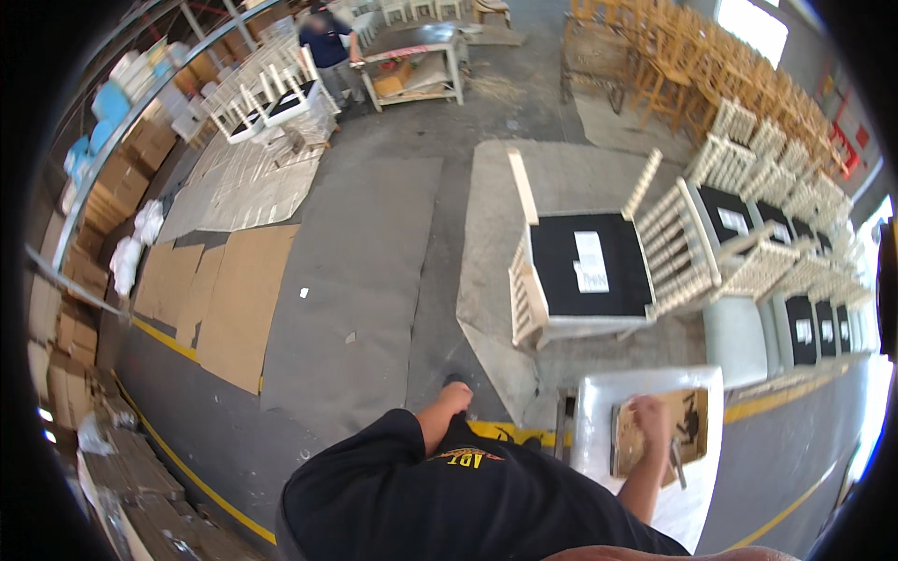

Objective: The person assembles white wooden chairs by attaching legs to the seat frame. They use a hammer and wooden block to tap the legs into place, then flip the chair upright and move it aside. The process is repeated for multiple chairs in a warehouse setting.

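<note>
My left hand (456, 397) hangs in front of my body with its fingers curled. A small dark shape shows just beyond it, and I cannot make out whether it is held. My right hand (651, 419) is over a shallow cardboard box (698, 453), its fingers blurred and partly hidden. Several small dark pieces (689, 421) lie in the box. A hammer-like tool (677, 463) with a pale handle rests at the box's near edge, beside my right wrist. Under the box is a stand (592, 397) wrapped in shiny white plastic.
An upturned cream chair (552, 327) with a black seat underside stands ahead, on a grey mat (486, 206). More chairs (748, 271) are stacked at right. Cardboard sheets (238, 318) cover floor at left. Far off, a person (327, 51) stands by a workbench (412, 42).
</note>
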Motion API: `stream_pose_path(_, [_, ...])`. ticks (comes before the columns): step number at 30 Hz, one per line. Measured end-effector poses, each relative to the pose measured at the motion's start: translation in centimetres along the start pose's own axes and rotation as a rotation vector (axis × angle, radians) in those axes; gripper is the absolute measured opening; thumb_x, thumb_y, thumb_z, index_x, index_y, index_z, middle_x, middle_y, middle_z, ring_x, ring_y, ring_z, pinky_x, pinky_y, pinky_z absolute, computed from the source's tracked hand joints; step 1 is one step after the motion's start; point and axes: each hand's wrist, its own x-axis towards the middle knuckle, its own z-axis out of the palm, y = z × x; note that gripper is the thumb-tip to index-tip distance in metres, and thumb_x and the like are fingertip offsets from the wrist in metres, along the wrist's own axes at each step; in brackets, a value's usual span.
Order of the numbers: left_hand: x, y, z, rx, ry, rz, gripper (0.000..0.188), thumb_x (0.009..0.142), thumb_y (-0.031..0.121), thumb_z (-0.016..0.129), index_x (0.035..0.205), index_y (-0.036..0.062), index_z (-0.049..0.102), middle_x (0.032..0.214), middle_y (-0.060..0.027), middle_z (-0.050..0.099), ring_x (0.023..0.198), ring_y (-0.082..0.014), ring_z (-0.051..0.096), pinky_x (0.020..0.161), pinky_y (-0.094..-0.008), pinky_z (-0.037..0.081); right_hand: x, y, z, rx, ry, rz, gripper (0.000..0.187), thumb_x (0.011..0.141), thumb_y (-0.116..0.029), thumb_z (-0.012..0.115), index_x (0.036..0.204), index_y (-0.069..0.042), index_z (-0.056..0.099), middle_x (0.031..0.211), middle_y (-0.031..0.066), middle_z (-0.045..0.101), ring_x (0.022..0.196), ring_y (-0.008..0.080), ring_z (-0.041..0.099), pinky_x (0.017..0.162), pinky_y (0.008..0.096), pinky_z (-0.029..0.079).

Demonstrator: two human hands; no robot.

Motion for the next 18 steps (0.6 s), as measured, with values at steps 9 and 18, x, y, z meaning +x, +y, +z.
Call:
stream_pose_path(9, [8.3,-1.8,-19.2,0.033,-0.134,0.178,0.017,0.094,0.022,0.066,0.101,0.0092,0.076,0.082,-0.0062,0.074,0.063,-0.0197,0.069,0.056,-0.0379,0.055,7.9,-5.3,32.9,-0.132,-0.601,0.397,0.027,0.093,-0.029,0.072,0.079,-0.005,0.074,0.062,0.0038,0.064,0.056,0.0164,0.061,0.051,0.0332,0.045])
stream_pose_path(18, [7.6,-18.6,-51.7,-1.057,0.599,-0.422,0.015,0.1,0.012,0.052,0.092,0.0076,0.064,0.072,-0.0085,0.062,0.053,-0.0213,0.06,0.04,-0.0357,0.047,16.9,-6.4,43.9,-0.964,-0.813,0.066,0.026,0.091,-0.025,0.066,0.075,-0.006,0.073,0.066,0.0092,0.069,0.06,0.0222,0.068,0.052,0.0416,0.05])
